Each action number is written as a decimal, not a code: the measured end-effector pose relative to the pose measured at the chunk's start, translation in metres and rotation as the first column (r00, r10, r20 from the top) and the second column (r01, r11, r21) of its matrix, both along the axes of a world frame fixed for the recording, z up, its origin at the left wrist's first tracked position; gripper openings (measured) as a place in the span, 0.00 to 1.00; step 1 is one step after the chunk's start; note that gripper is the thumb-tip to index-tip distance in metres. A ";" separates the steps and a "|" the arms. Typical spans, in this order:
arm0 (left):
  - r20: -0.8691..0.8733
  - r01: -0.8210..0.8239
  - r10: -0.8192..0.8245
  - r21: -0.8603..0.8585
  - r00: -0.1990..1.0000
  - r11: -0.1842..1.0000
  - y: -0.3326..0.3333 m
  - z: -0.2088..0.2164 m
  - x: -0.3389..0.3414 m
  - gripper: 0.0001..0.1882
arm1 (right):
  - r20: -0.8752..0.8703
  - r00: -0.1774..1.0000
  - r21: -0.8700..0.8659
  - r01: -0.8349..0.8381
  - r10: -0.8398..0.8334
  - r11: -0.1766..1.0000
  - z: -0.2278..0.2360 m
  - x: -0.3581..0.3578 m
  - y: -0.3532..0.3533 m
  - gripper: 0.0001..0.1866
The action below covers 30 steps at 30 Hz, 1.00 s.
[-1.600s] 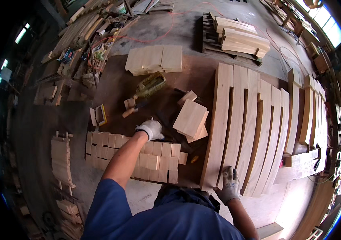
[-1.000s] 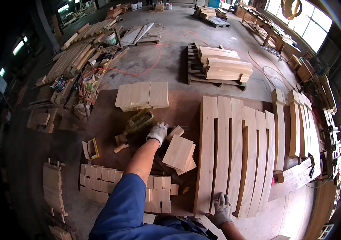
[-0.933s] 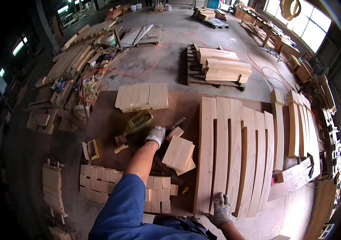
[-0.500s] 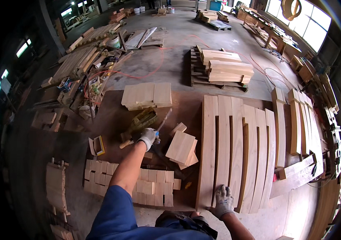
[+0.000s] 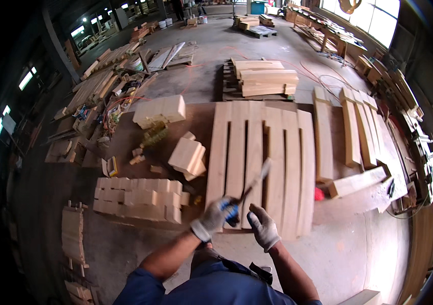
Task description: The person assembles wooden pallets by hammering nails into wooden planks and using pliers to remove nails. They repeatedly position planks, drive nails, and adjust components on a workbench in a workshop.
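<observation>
My left hand [image 5: 216,217], in a pale work glove with dark fingers, is closed around a long thin tool [image 5: 256,182] with a narrow, light-coloured end. Motion smears the tool, so its exact kind does not show. It slants up and to the right, above several long, pale wooden planks [image 5: 236,137] laid side by side. My gloved right hand [image 5: 264,229] is just right of the left hand, over the planks' near ends. Its fingers are partly bent, with the thumb apart and nothing visible in them.
Left on the brown table [image 5: 125,122] are stacked wood blocks [image 5: 163,109], a yellowish-green container [image 5: 154,135], loose boards [image 5: 186,155] and rows of small blocks [image 5: 137,195]. Further planks [image 5: 323,134] lie to the right, near a red object [image 5: 319,193]. A loaded pallet [image 5: 262,81] stands beyond.
My left hand has come back from beside the container to over the planks, carrying the tool. My right hand has lifted off the planks' near end. The view has swung to the right.
</observation>
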<state>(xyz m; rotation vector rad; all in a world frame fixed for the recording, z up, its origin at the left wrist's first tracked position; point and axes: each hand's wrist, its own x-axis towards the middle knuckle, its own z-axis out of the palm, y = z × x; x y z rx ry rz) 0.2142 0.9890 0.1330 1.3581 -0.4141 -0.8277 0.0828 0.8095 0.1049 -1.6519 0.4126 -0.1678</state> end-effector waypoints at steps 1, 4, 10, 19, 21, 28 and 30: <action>-0.142 0.036 -0.041 -0.034 0.989 0.999 -0.026 -0.014 -0.043 0.13 | 0.089 0.994 0.152 0.053 -0.067 0.987 0.003 -0.025 -0.012 0.30; -0.008 0.167 -0.167 0.064 0.986 0.984 -0.106 -0.044 -0.165 0.11 | -0.157 0.919 0.315 0.393 -0.361 0.864 -0.018 -0.114 -0.058 0.20; 0.498 0.402 -0.568 0.407 0.655 0.820 -0.205 -0.030 -0.252 0.24 | -0.208 0.701 0.443 0.689 -0.682 0.574 -0.054 -0.284 -0.163 0.15; 0.401 0.472 -0.658 0.472 0.637 0.745 -0.334 -0.048 -0.232 0.23 | -0.519 0.349 0.237 0.936 -0.780 0.261 -0.065 -0.411 -0.266 0.10; 0.375 0.481 -0.675 0.491 0.636 0.726 -0.378 -0.048 -0.226 0.23 | -0.438 0.426 0.369 0.888 -0.792 0.274 -0.067 -0.420 -0.278 0.11; 0.507 0.457 -0.623 0.424 0.596 0.782 -0.513 -0.086 -0.199 0.24 | -0.524 0.345 0.123 0.935 -0.779 0.331 -0.046 -0.400 -0.345 0.10; 0.538 0.421 -0.647 0.492 0.540 0.762 -0.546 -0.093 -0.187 0.29 | -0.561 0.342 0.143 0.937 -0.754 0.319 -0.026 -0.383 -0.366 0.11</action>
